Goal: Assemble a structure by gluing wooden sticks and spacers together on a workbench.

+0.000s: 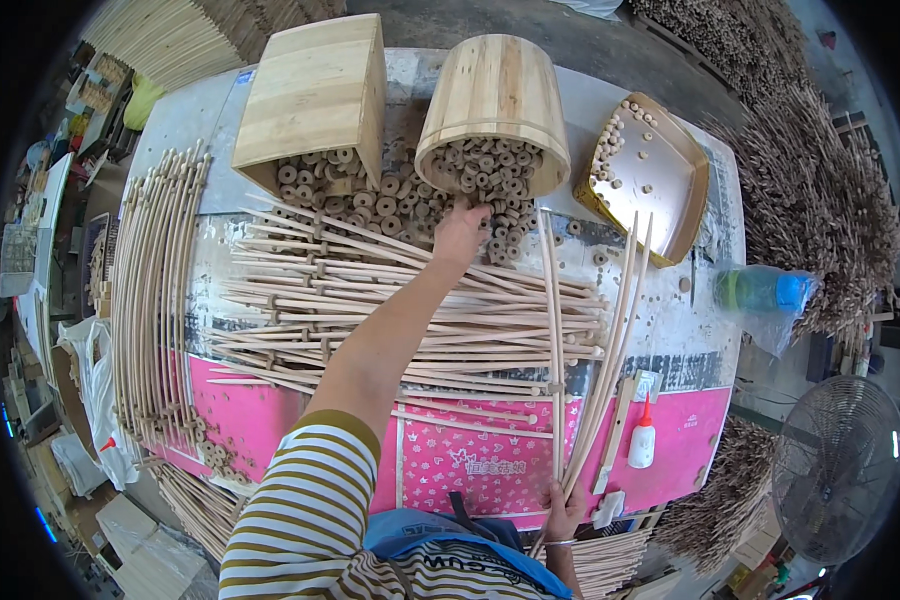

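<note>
Rods (pixel 160 290) lined up along left end of table (pixel 685 335). Wooden box (pixel 310 90) laid on its side, wooden rings (pixel 385 205) spilled from its mouth. Middle: heap of pale rods (pixel 510 322) spread crosswise, some threaded with rings. Left hand (pixel 458 235) pushed among the rings at the mouth of a tipped wooden bucket (pixel 495 95); fingertips hidden, so cannot tell whether a ring is gripped. Long rods (pixel 592 420) held near their lower ends by right hand (pixel 563 510), fingers closed around them. Glue bottle (pixel 642 445) stood to the right; beyond it, shallow tray (pixel 660 190) scattered with small wooden pieces.
</note>
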`<control>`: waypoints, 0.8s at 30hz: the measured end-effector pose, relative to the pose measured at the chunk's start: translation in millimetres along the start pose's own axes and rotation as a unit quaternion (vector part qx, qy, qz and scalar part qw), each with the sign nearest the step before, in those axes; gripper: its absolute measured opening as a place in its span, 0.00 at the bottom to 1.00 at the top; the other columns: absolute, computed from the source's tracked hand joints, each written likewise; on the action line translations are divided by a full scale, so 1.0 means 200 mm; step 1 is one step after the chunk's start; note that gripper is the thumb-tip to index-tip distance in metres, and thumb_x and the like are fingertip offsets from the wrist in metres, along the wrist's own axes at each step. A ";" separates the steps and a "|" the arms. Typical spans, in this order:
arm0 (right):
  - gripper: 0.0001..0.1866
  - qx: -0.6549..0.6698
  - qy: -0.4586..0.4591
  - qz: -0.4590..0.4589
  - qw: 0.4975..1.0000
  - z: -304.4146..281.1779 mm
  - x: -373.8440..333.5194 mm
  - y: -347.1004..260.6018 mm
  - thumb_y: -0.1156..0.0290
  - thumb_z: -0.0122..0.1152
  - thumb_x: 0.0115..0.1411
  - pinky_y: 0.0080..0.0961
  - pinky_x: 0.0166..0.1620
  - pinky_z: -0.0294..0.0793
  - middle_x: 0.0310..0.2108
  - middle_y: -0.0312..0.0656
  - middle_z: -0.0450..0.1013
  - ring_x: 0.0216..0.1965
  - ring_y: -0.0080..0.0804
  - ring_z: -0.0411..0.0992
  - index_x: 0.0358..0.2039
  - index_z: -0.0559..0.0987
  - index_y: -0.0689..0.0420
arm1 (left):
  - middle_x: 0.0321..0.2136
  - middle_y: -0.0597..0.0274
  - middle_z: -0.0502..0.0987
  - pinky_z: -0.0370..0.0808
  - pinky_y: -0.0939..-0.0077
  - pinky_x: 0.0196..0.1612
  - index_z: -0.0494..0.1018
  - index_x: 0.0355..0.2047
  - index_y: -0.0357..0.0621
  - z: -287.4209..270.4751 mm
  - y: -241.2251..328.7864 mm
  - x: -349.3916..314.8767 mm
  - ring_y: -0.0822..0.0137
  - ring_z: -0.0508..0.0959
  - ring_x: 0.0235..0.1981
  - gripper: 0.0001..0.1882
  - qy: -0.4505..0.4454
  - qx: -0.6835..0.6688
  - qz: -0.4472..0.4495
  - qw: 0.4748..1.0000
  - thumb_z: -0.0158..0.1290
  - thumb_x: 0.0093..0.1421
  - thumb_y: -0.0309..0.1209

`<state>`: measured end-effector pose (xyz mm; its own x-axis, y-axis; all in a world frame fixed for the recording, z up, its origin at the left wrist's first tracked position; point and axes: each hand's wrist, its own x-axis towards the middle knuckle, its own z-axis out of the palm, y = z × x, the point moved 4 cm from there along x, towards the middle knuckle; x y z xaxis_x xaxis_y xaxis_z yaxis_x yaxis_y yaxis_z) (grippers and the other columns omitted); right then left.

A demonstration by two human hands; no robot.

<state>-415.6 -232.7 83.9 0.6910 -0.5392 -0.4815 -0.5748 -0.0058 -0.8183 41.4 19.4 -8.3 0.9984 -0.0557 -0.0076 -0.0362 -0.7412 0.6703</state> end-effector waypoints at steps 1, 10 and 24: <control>0.09 0.001 -0.001 0.004 1.000 0.01 0.00 -0.02 0.67 0.61 0.65 0.17 0.24 0.67 0.22 0.35 0.72 0.21 0.20 0.69 0.39 0.77 0.60 | 0.38 0.51 0.77 0.76 0.56 0.45 0.77 0.43 0.53 0.01 0.02 0.00 0.51 0.78 0.44 0.19 -0.001 0.045 -0.008 0.999 0.66 0.49 0.29; 0.08 -0.002 -0.008 -0.012 1.000 -0.01 -0.02 -0.03 0.68 0.60 0.65 0.17 0.25 0.68 0.23 0.35 0.73 0.21 0.20 0.70 0.39 0.77 0.60 | 0.30 0.56 0.80 0.78 0.66 0.37 0.76 0.37 0.43 -0.10 -0.08 0.10 0.57 0.81 0.33 0.13 -0.002 -0.157 0.004 0.988 0.64 0.52 0.29; 0.08 -0.192 -0.093 -0.178 0.961 -0.04 -0.19 -0.25 0.71 0.63 0.62 0.22 0.29 0.67 0.23 0.33 0.69 0.25 0.20 0.65 0.37 0.77 0.63 | 0.28 0.60 0.77 0.70 0.80 0.22 0.73 0.43 0.42 -0.75 -0.20 -0.30 0.70 0.74 0.24 0.12 -0.090 -0.691 -0.170 0.697 0.48 0.69 0.37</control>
<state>-416.9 -219.4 145.6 0.9194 -0.2855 -0.2707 -0.3830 -0.4919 -0.7819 -10.7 152.6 76.6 0.9130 -0.2089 -0.3505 0.4015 0.6135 0.6800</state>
